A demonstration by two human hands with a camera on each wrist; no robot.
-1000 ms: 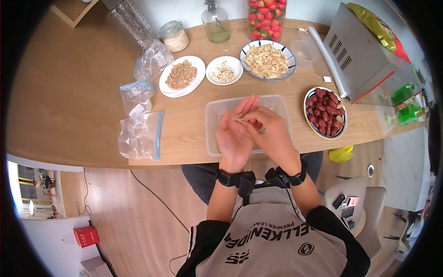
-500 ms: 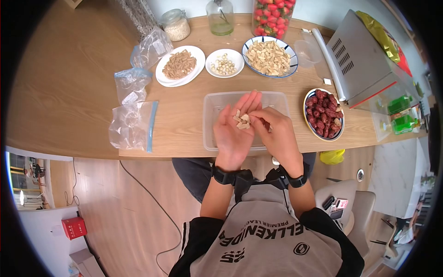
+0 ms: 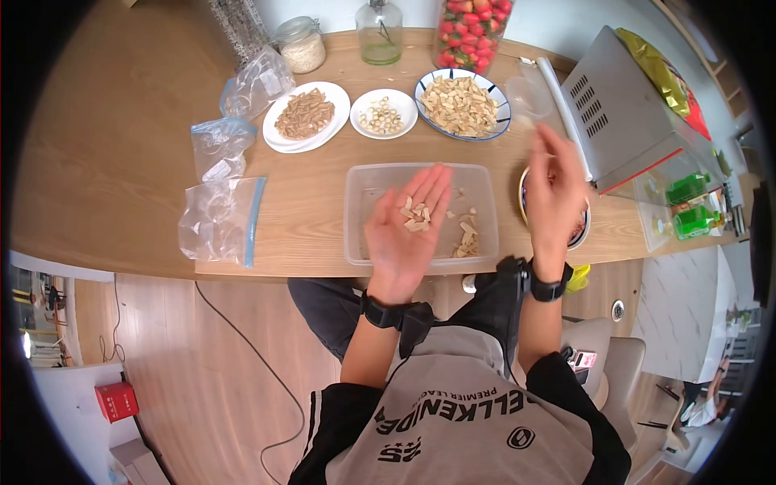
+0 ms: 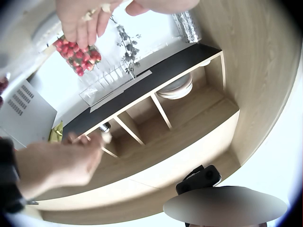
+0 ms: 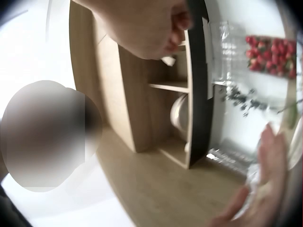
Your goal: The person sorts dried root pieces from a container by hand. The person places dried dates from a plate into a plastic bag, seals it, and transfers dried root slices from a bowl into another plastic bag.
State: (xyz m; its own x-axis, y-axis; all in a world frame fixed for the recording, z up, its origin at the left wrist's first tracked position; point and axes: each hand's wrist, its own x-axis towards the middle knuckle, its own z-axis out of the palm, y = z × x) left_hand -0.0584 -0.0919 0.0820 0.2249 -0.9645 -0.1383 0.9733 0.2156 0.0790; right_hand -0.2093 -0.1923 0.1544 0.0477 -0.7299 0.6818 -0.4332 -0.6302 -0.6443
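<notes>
My left hand is held palm up with fingers straight over a clear plastic box. Several pale dried slices lie on that palm. More slices rest in the box, right of the hand. My right hand is lifted off to the right, overlapping the bowl of red dates in the head view. Between its fingertips it pinches a pale dried slice, which also shows in the right wrist view, blurred.
Behind the box stand a plate of brown strips, a small dish of pale round seeds and a blue-rimmed bowl of slices. Plastic bags lie at left. A grey appliance and a strawberry container stand farther back.
The right hand has left the left palm and swung right and upward with a pale slice. The left hand stays palm up, and slices in the box have come into sight.
</notes>
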